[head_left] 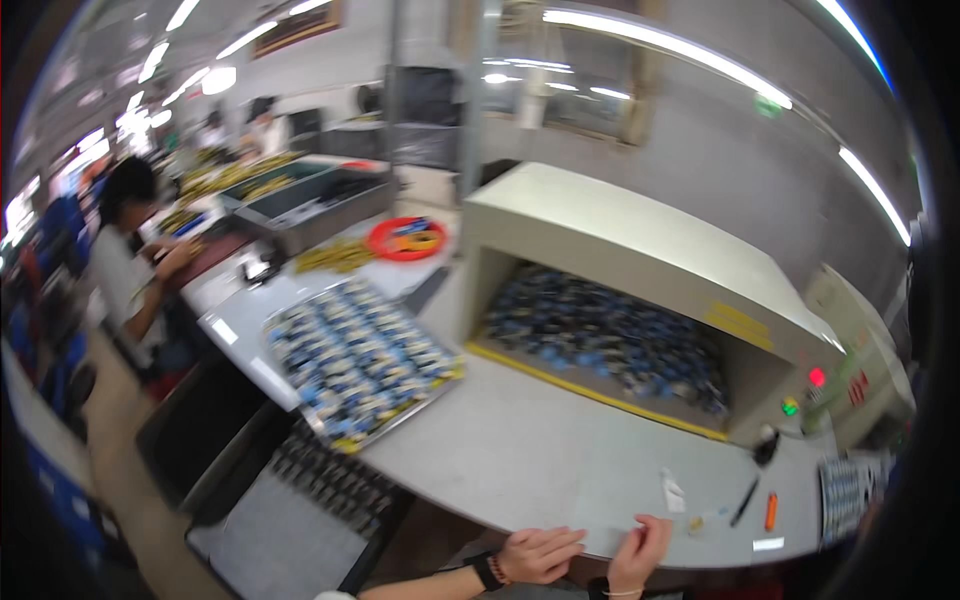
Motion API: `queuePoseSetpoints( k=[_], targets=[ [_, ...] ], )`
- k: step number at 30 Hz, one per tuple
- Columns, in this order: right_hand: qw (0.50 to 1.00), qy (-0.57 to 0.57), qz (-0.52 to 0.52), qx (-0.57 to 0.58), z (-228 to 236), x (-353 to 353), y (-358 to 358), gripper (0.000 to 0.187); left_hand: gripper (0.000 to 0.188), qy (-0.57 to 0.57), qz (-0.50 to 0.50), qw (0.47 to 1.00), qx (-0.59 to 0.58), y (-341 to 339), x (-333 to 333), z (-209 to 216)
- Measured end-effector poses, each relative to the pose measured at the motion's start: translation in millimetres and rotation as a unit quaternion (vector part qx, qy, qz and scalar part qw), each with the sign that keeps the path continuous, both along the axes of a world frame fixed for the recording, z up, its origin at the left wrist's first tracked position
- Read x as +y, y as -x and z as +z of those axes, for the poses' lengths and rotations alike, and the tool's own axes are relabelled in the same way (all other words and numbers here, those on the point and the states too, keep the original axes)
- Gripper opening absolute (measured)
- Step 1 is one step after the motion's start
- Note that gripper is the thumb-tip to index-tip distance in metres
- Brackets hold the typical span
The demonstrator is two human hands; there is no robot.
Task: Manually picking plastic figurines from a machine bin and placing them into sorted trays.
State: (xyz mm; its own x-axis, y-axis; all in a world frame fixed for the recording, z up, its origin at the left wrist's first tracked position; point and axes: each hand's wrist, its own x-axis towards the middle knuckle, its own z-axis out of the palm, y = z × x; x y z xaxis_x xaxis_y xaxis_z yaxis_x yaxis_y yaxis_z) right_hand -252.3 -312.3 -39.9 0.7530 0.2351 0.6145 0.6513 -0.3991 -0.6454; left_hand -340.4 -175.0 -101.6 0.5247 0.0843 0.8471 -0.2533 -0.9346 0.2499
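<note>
At the near edge of the grey table, my left hand rests with its fingers stretched out together and nothing visible in it. A short gap to its right, my right hand is raised at the edge, fingers loosely bent and apart from the thumb; I see nothing held. Close by on the tabletop are a small white scrap and a little yellowish piece. Further right lie a thin black tool and an orange stick-shaped object. The picture is slightly blurred.
A cream open-fronted box holds a heap of small blue-black parts. Left of it sits a tray of similar parts in rows. Beyond are a red plate and a seated person. A chair stands front left.
</note>
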Motion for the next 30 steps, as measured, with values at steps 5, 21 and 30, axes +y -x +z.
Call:
queuePoseSetpoints(
  k=[5,21,30],
  targets=[
    [0.998,0.046,0.037,0.003,14.1,7.4,11.5,0.020,0.027,0.017,0.006,1.000,0.015,16.8,6.4,-0.8],
    [0.999,0.012,0.043,-0.015,7.4,-2.1,5.5,0.027,0.031,0.012,0.026,1.000,-0.009,4.6,-0.3,-11.7],
    [0.995,-0.040,0.075,-0.055,0.4,-12.1,4.3,0.026,0.028,0.014,0.036,0.999,-0.009,10.7,-8.7,-6.1]
  ],
)
